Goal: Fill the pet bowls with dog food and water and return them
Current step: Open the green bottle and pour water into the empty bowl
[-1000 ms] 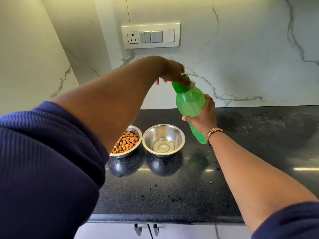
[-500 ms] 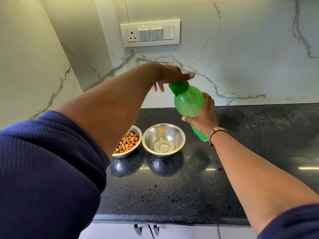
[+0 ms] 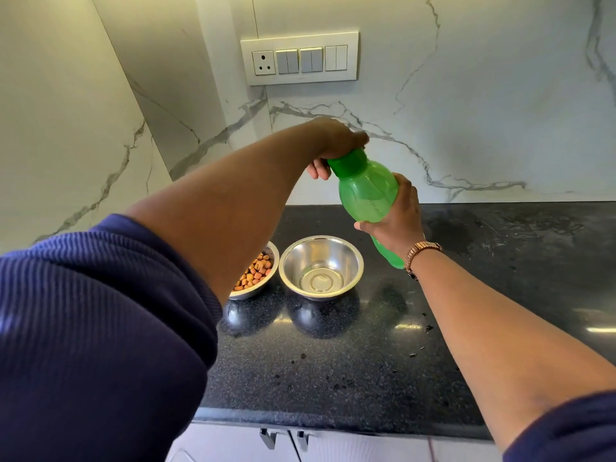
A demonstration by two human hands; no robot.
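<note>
Two steel bowls stand side by side on the black counter (image 3: 333,368). The left bowl (image 3: 270,261) holds brown and orange dog food and is half hidden by my left forearm. The right bowl (image 3: 321,266) looks dry inside. Above and to the right of it I hold a green plastic bottle (image 3: 366,191), tilted with its top to the left. My right hand (image 3: 398,218) grips the bottle's body. My left hand (image 3: 336,143) is closed over its green cap (image 3: 348,161).
A marble wall runs behind the counter, with a switch panel and socket (image 3: 300,58) above the bowls. Another marble wall closes the left side. Dark crumbs (image 3: 333,378) dot the counter near its front edge. Cabinet handles (image 3: 283,438) show below.
My left hand has gone from loosely touching the cap to closing over it. The bottle stays tilted in my right hand, and the bowls have not moved.
</note>
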